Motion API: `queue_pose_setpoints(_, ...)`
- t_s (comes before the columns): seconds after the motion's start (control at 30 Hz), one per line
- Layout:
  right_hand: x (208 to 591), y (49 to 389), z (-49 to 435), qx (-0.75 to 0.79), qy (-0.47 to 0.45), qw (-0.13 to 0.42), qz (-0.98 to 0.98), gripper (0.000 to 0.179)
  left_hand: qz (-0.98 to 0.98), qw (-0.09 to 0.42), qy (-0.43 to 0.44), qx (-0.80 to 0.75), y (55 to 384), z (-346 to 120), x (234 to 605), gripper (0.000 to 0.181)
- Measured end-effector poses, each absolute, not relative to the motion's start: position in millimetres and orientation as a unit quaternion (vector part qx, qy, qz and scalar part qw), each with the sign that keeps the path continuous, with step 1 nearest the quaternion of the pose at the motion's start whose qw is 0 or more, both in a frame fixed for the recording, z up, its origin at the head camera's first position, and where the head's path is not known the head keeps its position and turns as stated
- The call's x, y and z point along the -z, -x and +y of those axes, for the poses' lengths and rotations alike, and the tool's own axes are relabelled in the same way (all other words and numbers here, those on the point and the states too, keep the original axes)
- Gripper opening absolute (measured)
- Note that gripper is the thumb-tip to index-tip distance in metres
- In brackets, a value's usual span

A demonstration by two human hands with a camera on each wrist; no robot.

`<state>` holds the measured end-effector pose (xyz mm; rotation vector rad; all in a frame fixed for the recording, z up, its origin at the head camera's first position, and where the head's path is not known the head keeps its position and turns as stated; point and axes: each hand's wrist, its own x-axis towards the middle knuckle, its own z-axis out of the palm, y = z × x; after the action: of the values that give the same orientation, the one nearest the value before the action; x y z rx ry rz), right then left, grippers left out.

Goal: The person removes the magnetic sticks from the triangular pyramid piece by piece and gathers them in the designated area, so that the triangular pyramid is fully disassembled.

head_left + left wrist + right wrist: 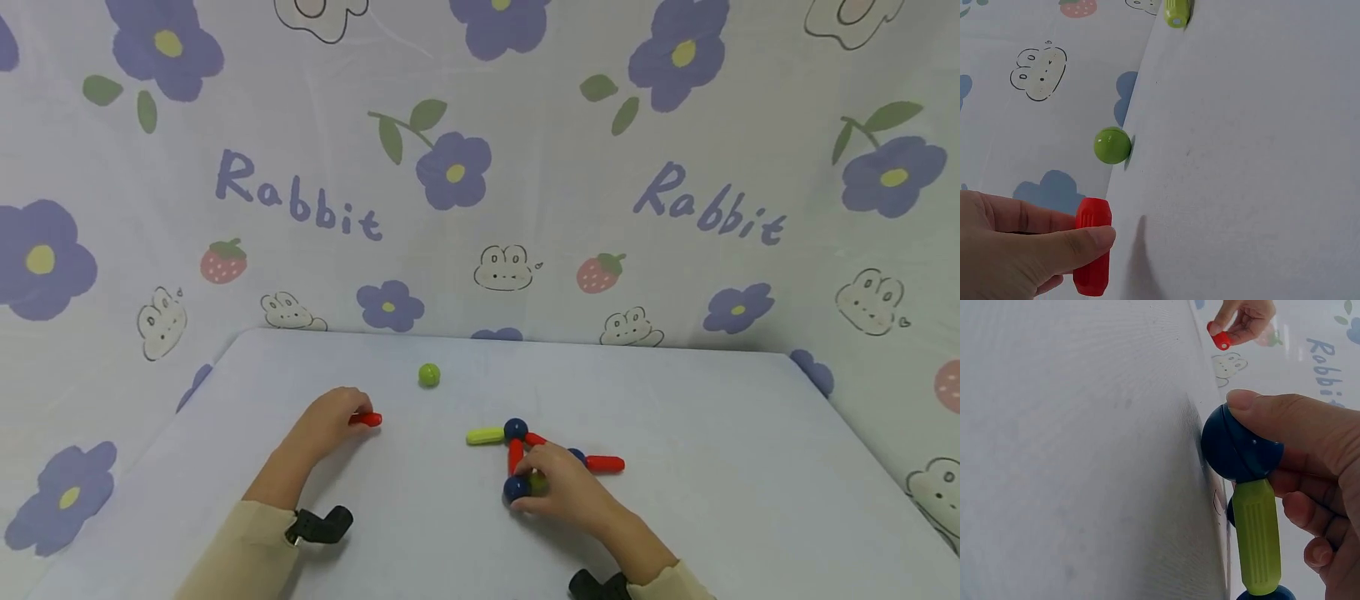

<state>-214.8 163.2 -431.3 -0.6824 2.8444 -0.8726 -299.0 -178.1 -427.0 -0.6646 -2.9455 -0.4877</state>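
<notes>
A cloth backdrop (540,150) with purple flowers, strawberries and line-drawn rabbits hung behind a white desk (420,533). The person's right grip (566,492) pinched the near dark-blue ball (517,488) between thumb and fingers; the left grip (333,421) held an unattached red rod (367,419), well left of that ball and farther back. A green rod (1257,537) joined the near ball, and a red strut (515,456) ran back from it to the far dark-blue ball (516,429). Behind and right of the near ball sat the right-hand dark-blue ball (575,455), carrying a red end rod (604,464); a yellow-green rod (485,436) stuck out behind it to the left. The lone green ball (429,375) lay farthest behind it, also left.

A twist or tug at the near ball could have split the frame, whose pieces seemed joined only at their ends. If magnetic, the unattached rod might have caught the wrong ball; a brushing sleeve could have rolled the lone one.

"Rabbit" (296,200) was printed twice on the cloth, behind the near ball to either side; no brand was legible on the pieces.
</notes>
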Motion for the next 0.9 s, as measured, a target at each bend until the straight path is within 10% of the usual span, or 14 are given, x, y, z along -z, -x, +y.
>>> queue_pose_setpoints(0.9, 433, 215, 166, 0.292, 0.226, 0.051, 0.928, 0.032, -0.97, 0.016, 0.24, 0.042, 343, -183, 417, 0.012)
